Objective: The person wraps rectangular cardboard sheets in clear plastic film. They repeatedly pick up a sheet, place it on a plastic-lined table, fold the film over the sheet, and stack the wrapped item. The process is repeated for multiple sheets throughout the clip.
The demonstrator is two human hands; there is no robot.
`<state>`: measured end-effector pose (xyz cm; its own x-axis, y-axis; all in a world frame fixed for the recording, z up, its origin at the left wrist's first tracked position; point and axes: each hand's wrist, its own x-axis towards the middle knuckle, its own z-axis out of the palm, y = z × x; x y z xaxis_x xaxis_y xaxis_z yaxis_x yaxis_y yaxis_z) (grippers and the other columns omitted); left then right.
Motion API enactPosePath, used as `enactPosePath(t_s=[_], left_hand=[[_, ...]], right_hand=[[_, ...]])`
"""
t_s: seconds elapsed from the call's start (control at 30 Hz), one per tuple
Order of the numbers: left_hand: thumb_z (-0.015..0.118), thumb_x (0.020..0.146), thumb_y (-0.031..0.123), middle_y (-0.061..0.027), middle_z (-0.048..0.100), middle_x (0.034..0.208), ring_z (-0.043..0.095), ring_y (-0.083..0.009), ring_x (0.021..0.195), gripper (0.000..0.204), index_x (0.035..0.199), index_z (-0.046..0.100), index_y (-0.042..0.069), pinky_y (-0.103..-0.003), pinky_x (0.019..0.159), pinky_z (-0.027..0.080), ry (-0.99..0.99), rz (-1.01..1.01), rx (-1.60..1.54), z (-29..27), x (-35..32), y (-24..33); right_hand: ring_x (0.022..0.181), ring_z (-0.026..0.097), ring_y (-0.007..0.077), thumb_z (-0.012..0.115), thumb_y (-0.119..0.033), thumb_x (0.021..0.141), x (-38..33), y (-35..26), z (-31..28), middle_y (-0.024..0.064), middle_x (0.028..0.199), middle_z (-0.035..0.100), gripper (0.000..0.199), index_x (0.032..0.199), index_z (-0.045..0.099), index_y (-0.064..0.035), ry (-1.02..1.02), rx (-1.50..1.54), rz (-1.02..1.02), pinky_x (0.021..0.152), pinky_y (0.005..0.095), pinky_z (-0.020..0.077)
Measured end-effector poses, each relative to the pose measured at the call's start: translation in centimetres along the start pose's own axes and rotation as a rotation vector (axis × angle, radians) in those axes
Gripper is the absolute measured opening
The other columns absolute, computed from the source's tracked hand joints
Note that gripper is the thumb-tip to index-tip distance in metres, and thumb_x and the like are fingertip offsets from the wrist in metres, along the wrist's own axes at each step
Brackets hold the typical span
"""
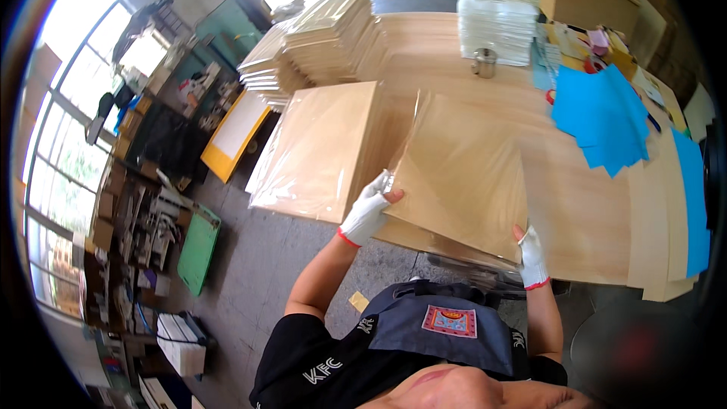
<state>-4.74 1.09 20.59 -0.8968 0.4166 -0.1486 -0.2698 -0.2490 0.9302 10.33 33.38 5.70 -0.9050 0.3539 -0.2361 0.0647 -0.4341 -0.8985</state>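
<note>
Between my hands is a flat brown board in a clear plastic bag [462, 174], slightly tilted over the table's near edge. My left hand [366, 213], in a white work glove with a red cuff and bare fingertips, is closed on its left edge, where loose plastic bunches up. My right hand [532, 259], gloved alike, grips the near right corner with the thumb on top. Under the bagged board, the edge of another brown layer shows. Just left of my left hand lies a pile of brown boards in shiny plastic [322, 148].
Tall stacks of wrapped boards [329, 26] stand at the far left of the wooden table [583, 212]. At the back are a metal cup [485, 63] and a stack of white plastic-wrapped packs [496, 15]. Blue sheets [602, 113] lie right. A green platform [199, 250] stands on the floor.
</note>
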Motion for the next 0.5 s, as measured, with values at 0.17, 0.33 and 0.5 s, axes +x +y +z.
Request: enactPosePath(t_s=[0.17,0.33,0.5], left_hand=[[0.07,0.078,0.019,-0.0115,0.059,0.12,0.061,-0.02,0.106,0.067,0.135,0.041,-0.003,-0.033,0.091,0.05,0.181,0.154,0.027,-9.0,-6.8,5.3],[0.062,0.084,0.019,-0.013,0.059,0.12,0.061,-0.0222,0.106,0.055,0.131,0.045,-0.005,-0.035,0.089,0.051,0.198,0.42,0.007,-19.9,-7.5,11.0],[0.054,0.087,0.022,-0.0078,0.065,0.098,0.065,-0.0212,0.087,0.037,0.118,0.055,0.001,-0.034,0.075,0.054,0.299,0.146,0.151,-33.2,-5.5,11.6]], right_hand=[[0.101,0.059,0.0162,0.065,-0.021,0.087,1.2,-0.3,9.7,0.0089,0.117,0.057,0.06,0.135,0.036,0.0002,-0.414,-0.043,-0.04,0.083,0.0282,0.05],[0.101,0.059,0.0163,0.072,-0.019,0.082,4.1,-1.1,27.5,0.0091,0.119,0.056,0.075,0.14,0.027,0.0003,-0.633,-0.095,-0.124,0.081,0.0275,0.0497],[0.102,0.06,0.0369,0.067,-0.06,0.073,5.0,3.8,34.5,0.028,0.101,0.062,0.087,0.123,0.043,0.0067,-0.447,-0.488,-0.253,0.087,0.0411,0.0458]])
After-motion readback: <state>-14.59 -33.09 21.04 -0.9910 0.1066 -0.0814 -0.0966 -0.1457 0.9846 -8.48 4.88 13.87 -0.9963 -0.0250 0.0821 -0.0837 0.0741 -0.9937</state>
